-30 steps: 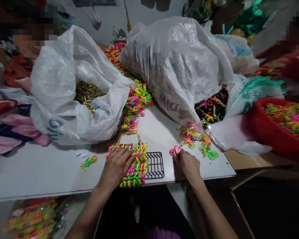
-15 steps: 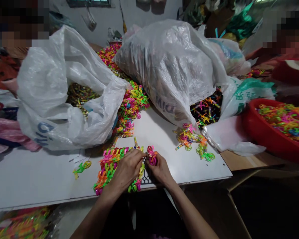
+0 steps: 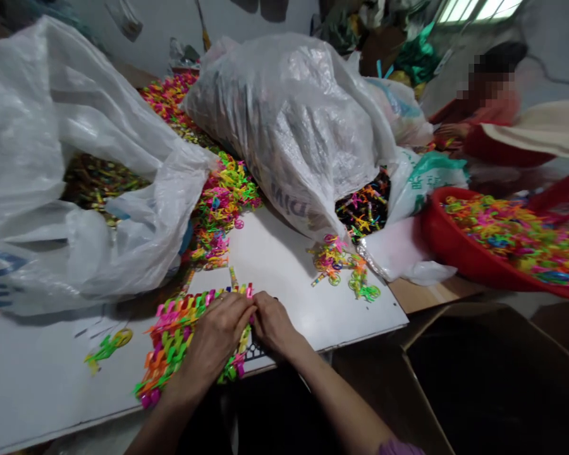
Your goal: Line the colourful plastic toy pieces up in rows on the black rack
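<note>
My left hand [image 3: 215, 338] lies palm-down on a block of small bright plastic pieces [image 3: 175, 335] lined up in rows on a black grid tray [image 3: 253, 351] at the near edge of a white board [image 3: 275, 259]. Its fingers are curled over the block's right end. My right hand [image 3: 272, 322] is closed and pressed against the left hand's fingertips at the same spot. What the right fingers hold is hidden. Only a small corner of the grid shows beneath the two hands.
Two big white plastic bags [image 3: 294, 120] [image 3: 76, 158] of coloured pieces crowd the back of the board. Loose pieces lie in a small heap [image 3: 341, 265] and a single one [image 3: 107, 344] lies left. A red basin [image 3: 459, 253] full of pieces stands right. A person sits at the far right.
My right hand has come in from the right with a pink piece and now presses against the left hand at the block's end. The camera has swung right.
</note>
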A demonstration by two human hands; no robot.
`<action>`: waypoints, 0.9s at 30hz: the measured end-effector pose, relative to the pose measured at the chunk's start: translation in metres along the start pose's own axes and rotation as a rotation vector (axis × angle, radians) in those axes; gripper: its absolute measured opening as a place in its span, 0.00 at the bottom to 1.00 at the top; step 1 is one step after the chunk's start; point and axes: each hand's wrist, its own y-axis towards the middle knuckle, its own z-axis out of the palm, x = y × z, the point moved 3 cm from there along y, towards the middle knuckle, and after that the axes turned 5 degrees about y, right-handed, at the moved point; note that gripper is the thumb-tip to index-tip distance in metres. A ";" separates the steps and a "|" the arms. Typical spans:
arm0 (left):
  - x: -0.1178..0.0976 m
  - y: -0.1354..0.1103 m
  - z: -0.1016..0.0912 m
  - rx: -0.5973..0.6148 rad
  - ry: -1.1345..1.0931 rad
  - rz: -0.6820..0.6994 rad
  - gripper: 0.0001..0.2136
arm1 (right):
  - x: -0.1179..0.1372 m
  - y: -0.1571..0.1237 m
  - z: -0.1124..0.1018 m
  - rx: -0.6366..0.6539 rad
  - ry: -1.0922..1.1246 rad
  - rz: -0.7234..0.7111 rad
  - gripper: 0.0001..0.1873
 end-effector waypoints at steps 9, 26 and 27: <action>0.002 -0.003 0.005 -0.035 0.025 0.044 0.08 | -0.054 0.037 -0.130 -0.029 -0.598 0.270 0.14; 0.002 -0.002 0.006 0.001 -0.003 0.039 0.05 | -0.052 -0.013 -0.086 0.023 -0.578 0.165 0.08; 0.002 -0.002 0.006 -0.003 -0.002 0.040 0.05 | -0.053 -0.008 -0.087 -0.005 -0.575 0.244 0.09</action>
